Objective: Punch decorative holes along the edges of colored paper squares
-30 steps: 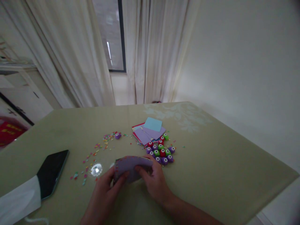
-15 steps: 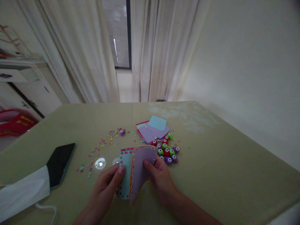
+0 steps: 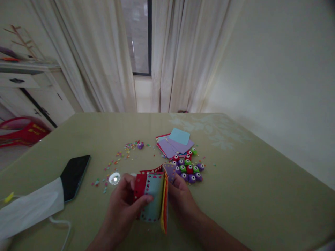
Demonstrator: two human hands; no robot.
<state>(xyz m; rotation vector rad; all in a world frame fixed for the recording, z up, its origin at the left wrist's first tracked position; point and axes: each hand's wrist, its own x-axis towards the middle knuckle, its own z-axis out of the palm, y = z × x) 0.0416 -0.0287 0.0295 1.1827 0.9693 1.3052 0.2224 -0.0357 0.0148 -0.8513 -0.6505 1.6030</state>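
Nearer the wearer than the loose pile of blue, lilac and red paper cards (image 3: 179,136): one fanned bundle of rectangular, pattern-bordered cards (image 3: 155,200), long axis near upright, yellow-orange edges (image 3: 164,205) toward the wearer. In left hand (image 3: 120,205): blue card (image 3: 155,184) and red card (image 3: 139,184), pinched. In right hand (image 3: 184,199): lilac card (image 3: 169,169), gripped, fingertips partly hidden. At pile's near edge: fifteen visible round, eyed beads (image 3: 190,169). Left of pile: one purple eyed bead (image 3: 140,145); farther left, one black phone (image 3: 74,176).

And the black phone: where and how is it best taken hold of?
Probably grip the phone by its two long edges near the far end, from above and the right: it lies flat, and the white mask overlaps its near-left part.
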